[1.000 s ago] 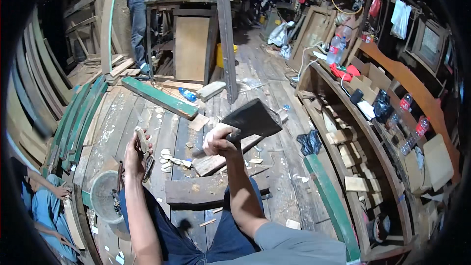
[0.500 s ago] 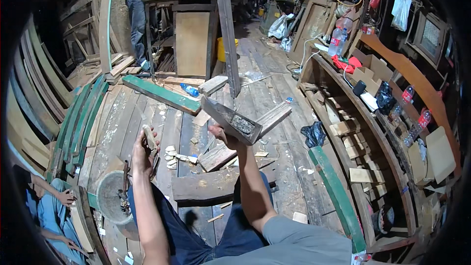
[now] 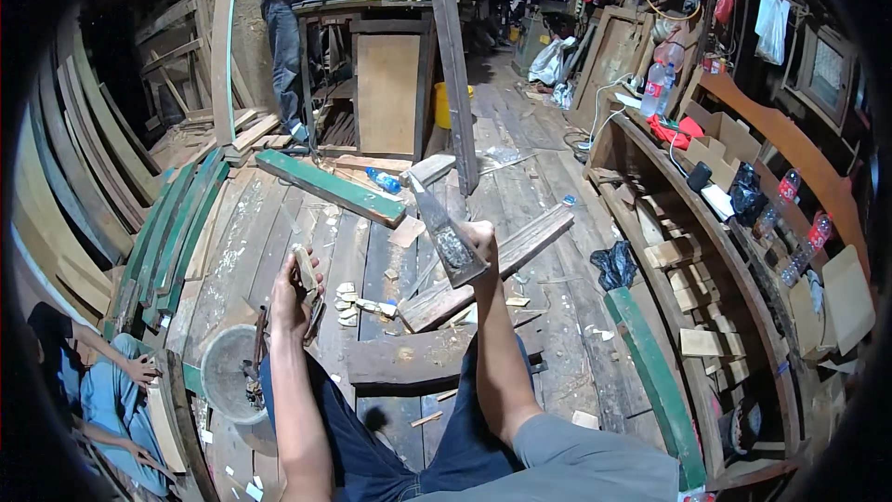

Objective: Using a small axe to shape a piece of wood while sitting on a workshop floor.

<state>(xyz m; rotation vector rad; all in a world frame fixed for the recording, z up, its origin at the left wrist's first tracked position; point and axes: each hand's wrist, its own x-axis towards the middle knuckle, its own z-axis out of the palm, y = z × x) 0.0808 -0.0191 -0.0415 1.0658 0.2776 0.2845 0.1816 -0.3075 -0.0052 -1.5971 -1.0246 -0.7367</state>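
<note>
My right hand [image 3: 478,244] grips a broad, dark metal-bladed tool, like a hatchet, its blade [image 3: 451,242] tilted up toward the left and hiding part of the fingers. My left hand [image 3: 288,307] is closed round a small pale wood piece [image 3: 306,271], held upright beside a dark, thin item too unclear to name. Below them, a dark wooden block [image 3: 390,370] lies across the floor at my knees, with pale wood offcuts [image 3: 348,307] and a longer timber [image 3: 534,240] beyond it. A round grey bucket [image 3: 223,372] stands by my left forearm.
A co-worker [image 3: 283,46] stands at a cluttered workbench [image 3: 390,93]; another [image 3: 107,390] sits at lower left. Green planks [image 3: 330,191] lie on the floor, curved boards [image 3: 84,158] lean leftward, and a wooden shelf unit [image 3: 743,335] with bottles [image 3: 655,88] lines the right.
My right hand has risen and turned the tool, so the blade now slants up to the left. My left hand still holds its wood piece. The whole view has shifted slightly rightward.
</note>
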